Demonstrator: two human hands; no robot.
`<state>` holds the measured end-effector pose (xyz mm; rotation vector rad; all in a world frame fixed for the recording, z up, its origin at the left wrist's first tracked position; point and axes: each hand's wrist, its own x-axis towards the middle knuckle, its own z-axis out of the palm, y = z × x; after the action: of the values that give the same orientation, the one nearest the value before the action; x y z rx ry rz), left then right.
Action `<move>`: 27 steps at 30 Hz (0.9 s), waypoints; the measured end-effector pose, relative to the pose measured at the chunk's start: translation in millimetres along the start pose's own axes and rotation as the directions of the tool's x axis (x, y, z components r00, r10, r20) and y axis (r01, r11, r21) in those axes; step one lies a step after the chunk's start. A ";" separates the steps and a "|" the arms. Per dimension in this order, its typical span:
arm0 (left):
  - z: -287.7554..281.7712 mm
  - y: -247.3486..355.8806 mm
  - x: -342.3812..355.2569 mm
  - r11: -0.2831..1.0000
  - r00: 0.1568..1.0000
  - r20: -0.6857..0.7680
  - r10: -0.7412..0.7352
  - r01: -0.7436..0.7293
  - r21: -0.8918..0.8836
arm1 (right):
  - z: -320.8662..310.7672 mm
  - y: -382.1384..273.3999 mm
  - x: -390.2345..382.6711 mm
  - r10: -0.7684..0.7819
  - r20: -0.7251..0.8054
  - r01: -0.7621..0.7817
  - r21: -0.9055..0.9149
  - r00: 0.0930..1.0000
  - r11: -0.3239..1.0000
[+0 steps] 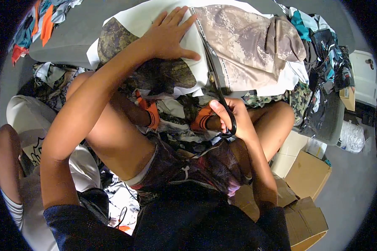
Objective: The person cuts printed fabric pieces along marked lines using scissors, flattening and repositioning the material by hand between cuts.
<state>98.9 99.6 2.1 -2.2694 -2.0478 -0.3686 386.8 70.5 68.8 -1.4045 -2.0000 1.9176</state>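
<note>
Across a grey cushioned surface lies a white-edged printed fabric [234, 46], with a tan and brown camouflage panel on its right side and a dark leaf-patterned part [167, 75] on its left. Fingers spread, my left hand [171, 35] presses flat on the white strip between them. My right hand [236, 119] grips the black handles of a pair of scissors [212, 78]. Their blades point away from me along the printed edge strip of the tan panel. How far apart the blades stand is unclear.
Heaped dark and teal fabrics [322, 50] lie at the right, with orange and grey scraps [48, 23] at the far left. Cardboard boxes [308, 175] and a clear plastic bag [352, 136] are on the right-hand floor. Another person's arm [7, 163] shows at the left.
</note>
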 end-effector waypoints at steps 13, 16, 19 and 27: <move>-16.3 -12.6 11.7 0.992 0.993 0.085 -0.076 0.084 -0.095 | -11.3 11.2 -4.1 -0.025 0.097 0.013 0.115 0.995 0.993; -20.4 -24.1 18.2 0.995 0.992 0.107 -0.071 0.078 -0.063 | -11.7 -0.7 10.9 -0.003 0.059 -0.002 0.084 0.998 0.997; -21.1 -27.2 19.3 0.997 0.991 0.108 -0.074 0.077 -0.024 | -11.0 -7.9 18.7 -0.001 0.047 -0.001 0.062 0.999 0.998; -22.5 -24.5 21.7 0.997 0.993 0.088 -0.075 0.075 0.006 | -8.8 -13.0 21.0 -0.004 0.029 0.002 0.043 1.000 0.999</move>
<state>73.6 118.9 25.8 -2.2503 -2.1789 -0.2739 372.2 92.2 70.2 -1.3704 -1.9592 1.9793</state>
